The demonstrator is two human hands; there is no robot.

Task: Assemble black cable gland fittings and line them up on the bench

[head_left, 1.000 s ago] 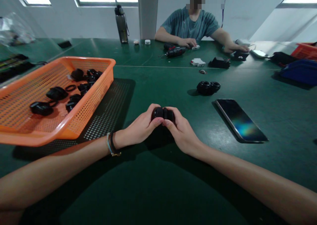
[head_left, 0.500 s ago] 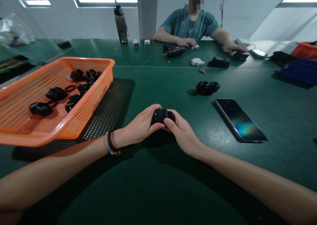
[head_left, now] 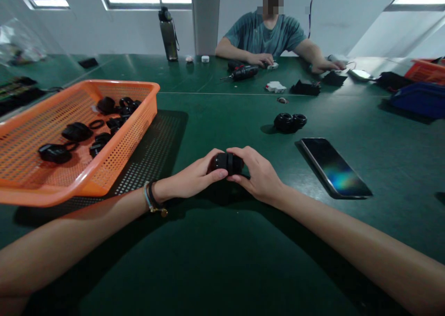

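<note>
Your left hand is closed on one end of a black cylindrical part, forefinger over the top, thumb along the near side. Your right hand has the other end, more loosely: forefinger curved over the top, thumb low on the near side, a dark gap showing between the part and the crook of that hand. So the part lies directly between your two hands, fingers touching it from both sides, its long axis running from one hand to the other. A raised band circles it about midway. Dark shadow beneath; cannot tell whether it rests on the green table or is held just above.

Cords circle your left wrist. Beyond that hand, to its left, an orange basket with loose black pieces in it. Just past your right hand, slightly to its right, two black round parts sit touching. Further right of the same hand, a phone lies flat, screen up. Well beyond both hands: a power drill, and a co-worker with both forearms on the table.
</note>
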